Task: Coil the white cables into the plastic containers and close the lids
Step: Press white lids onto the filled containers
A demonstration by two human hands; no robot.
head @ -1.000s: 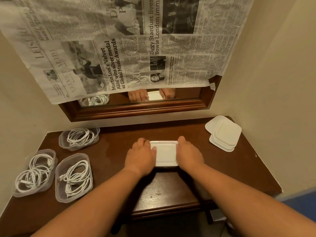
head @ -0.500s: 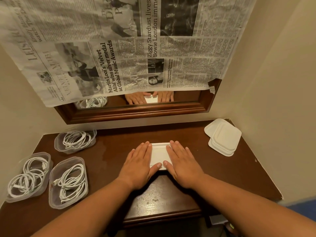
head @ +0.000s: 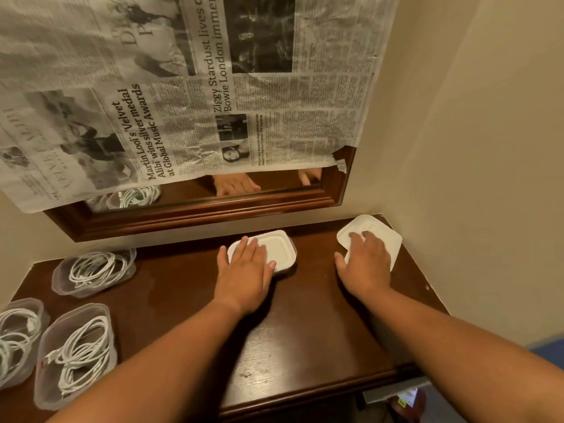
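The left hand (head: 244, 270) lies flat, fingers straight and together, on the closed container (head: 279, 245), hiding its left half. To that container's right, the right hand (head: 364, 261) rests with fingers slightly apart on the lid stack (head: 360, 227). To its left, open containers (head: 76, 309) hold coiled cables (head: 82, 355), and the frame edge cuts one off.

I see the lidded container (head: 279, 247) centred on the table (head: 305, 315), left hand (head: 244, 270) flat on it. Lid stack (head: 366, 224) in right rear corner, right hand (head: 364, 264) on top. Three open containers (head: 100, 288) holding cables (head: 88, 267) along left edge.
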